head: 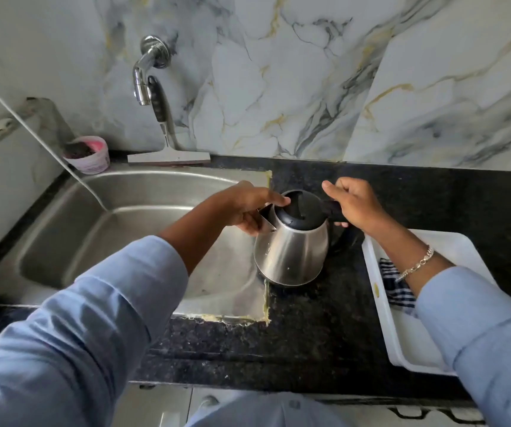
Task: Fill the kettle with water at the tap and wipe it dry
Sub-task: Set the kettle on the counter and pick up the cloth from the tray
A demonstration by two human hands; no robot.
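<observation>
My steel kettle (291, 251) stands upright on the black counter, just right of the sink's edge, black lid shut, spout toward nine o'clock, handle toward three o'clock. The chrome tap (146, 72) juts from the wall at eleven o'clock.

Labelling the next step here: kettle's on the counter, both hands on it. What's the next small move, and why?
Probably lift the lid. The kettle stands on the counter with its black lid shut, the right hand on the handle and the left hand at the lid's spout side. The tap is off, over the sink.
</observation>
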